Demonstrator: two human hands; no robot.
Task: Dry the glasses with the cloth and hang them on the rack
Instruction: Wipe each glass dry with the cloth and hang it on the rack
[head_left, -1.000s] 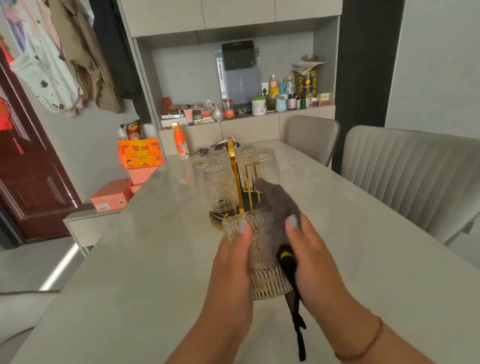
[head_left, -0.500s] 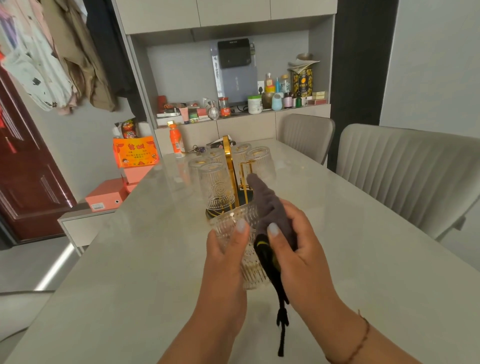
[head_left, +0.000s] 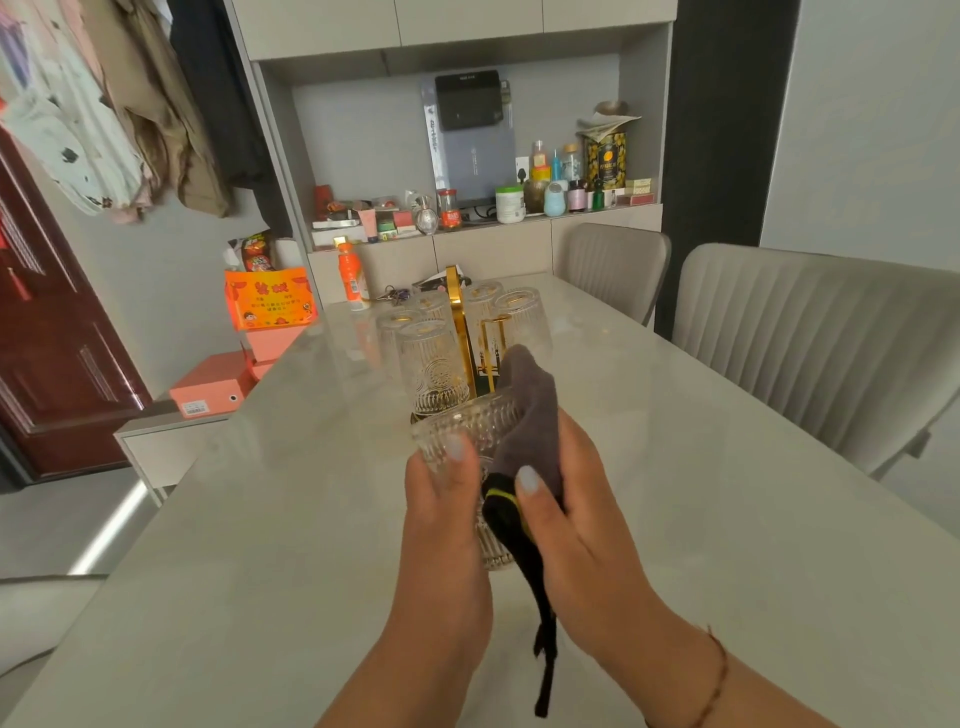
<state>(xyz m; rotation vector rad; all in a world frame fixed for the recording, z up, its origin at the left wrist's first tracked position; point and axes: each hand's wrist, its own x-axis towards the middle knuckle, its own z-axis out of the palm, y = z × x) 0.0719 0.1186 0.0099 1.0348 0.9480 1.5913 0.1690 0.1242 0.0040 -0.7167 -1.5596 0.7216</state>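
Note:
My left hand (head_left: 441, 512) grips a ribbed clear glass (head_left: 480, 434) above the pale table (head_left: 260, 545), thumb on its near side. My right hand (head_left: 569, 512) holds a grey cloth (head_left: 527, 410) against the glass's right side; the cloth's top pokes above the rim and a black strap hangs down below the hands. Just behind stands the gold rack (head_left: 460, 327) with several ribbed glasses (head_left: 434, 364) hung upside down on it.
Two grey chairs (head_left: 810, 343) stand along the table's right side. An orange bottle (head_left: 347, 273) and keys lie at the table's far end. Orange boxes (head_left: 213, 389) sit on a low unit at left. A cluttered shelf lines the back wall.
The right hand with the cloth has slid from the glass's right side toward its front and slightly down. The left hand keeps its grip on the glass.

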